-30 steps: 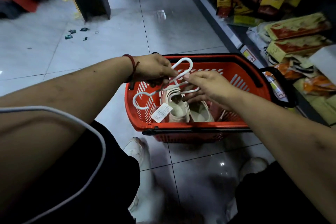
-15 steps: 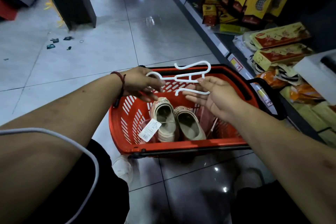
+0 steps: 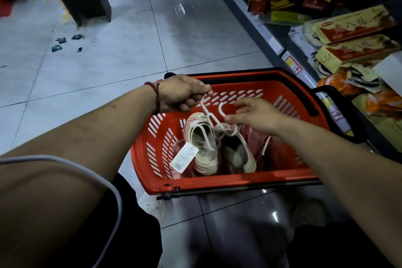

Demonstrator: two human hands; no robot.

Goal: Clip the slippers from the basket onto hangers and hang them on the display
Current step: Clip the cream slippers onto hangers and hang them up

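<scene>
slippers, a pair of beige rubber clogs with small cartoon charms (image 3: 204, 143), lie side by side in the red slotted plastic basket (image 3: 217, 183), directly below both hands. a white paper price tag (image 3: 184, 157) hangs off the one under the left hand (image 3: 180, 95). that hand, with a red cord bracelet (image 3: 155, 95) at its wrist, curls its fingers round the upper end of a thin white plastic hanger (image 3: 208, 114). the hanger slants down over the slippers; whether it grips them i cannot tell. right hand (image 3: 254, 115) is loosely spread, thumb tip touching the hanger's hook. flat yellow and red boxes (image 3: 348, 26) lie beyond the right hand.
</scene>
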